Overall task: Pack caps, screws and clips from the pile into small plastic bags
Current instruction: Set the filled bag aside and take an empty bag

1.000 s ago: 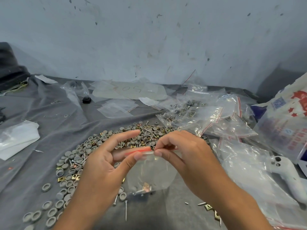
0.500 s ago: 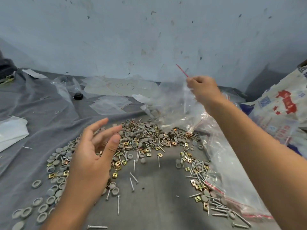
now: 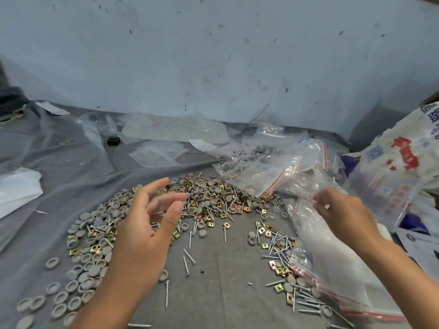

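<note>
My left hand hovers empty, fingers spread loose, over the pile of grey caps, screws and brass clips. My right hand reaches into the empty zip bags beside it; can't tell if it's pinching one. Bags look thin, slick and floppy, best pinched at the red-striped mouth. Parts are small and light, screws sharp and prone to roll. Filled bags lie beyond my right hand, holding mixed hardware
</note>
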{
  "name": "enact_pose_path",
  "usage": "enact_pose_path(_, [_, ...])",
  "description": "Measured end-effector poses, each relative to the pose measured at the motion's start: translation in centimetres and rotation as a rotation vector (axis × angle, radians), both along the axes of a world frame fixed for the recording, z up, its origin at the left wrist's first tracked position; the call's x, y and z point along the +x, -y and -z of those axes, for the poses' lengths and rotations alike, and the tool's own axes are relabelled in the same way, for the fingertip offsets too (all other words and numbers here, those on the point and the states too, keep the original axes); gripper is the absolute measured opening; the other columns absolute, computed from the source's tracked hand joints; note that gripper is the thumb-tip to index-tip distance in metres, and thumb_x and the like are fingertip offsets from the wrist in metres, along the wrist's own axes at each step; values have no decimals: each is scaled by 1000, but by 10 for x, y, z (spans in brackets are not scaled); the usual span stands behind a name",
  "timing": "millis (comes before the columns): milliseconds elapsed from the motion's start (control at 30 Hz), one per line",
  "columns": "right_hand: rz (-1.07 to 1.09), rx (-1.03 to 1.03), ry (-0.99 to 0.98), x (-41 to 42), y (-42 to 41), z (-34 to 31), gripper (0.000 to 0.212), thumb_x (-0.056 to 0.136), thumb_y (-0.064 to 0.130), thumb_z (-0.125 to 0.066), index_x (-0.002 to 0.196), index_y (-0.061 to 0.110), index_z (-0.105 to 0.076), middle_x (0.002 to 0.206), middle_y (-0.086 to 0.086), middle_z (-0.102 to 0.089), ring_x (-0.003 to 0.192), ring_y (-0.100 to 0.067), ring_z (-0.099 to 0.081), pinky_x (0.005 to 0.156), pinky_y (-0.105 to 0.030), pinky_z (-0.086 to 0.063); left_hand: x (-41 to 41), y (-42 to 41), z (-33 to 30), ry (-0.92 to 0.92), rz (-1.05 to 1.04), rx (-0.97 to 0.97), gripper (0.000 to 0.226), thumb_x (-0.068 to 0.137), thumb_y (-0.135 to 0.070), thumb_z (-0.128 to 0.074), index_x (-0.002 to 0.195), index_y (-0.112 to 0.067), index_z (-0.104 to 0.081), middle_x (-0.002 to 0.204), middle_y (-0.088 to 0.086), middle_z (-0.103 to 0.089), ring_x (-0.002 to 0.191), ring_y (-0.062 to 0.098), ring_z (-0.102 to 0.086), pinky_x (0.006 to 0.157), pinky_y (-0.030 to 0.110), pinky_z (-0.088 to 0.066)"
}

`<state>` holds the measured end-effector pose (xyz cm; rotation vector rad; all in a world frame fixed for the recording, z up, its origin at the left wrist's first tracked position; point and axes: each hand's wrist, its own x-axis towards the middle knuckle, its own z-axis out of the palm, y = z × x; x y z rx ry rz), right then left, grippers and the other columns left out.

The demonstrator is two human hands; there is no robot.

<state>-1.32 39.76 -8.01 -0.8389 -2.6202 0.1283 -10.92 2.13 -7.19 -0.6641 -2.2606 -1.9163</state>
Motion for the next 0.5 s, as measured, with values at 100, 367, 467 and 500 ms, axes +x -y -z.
enact_pose_path(100, [-67,30,100,-9,8,8,32,89,44,-73,114,31,-57,106,18,-66,100,-18,-64,82,-39,-55,3,-3,-1,4,0,-43,44,93,-49,-56,134,-41,-45,112,-28,-70,106,-6,-63,89,43,-53])
enact_pose_path(367, [-191,-74,-364,-7,41,-17,16,94,11,-66,103,25,-65,95,2,-70,71,-8,-60,62,-22,-43,1,-2,3,30,18,-24,38,94,-61,-55,127,-44,-51,106,-22,-73,105,-5,-64,85,33,-51])
enact_pose_path(467, [-404,-121,-641,4,103,-37,23,91,12,-69,107,29,-64,92,20,-65,77,4,-62,65,-4,-42,5,-11,1,177,149,39,35,87,-64,-57,103,-36,-70,95,-12,-76,87,3,-70,75,22,-52])
enact_pose_path(500, [-475,-130,-704,6,127,-36,21,91,16,-68,108,29,-64,94,23,-65,79,6,-63,68,-4,-42,7,-15,1,258,229,57,38,84,-65,-59,97,-33,-74,93,-7,-77,82,7,-70,71,22,-52])
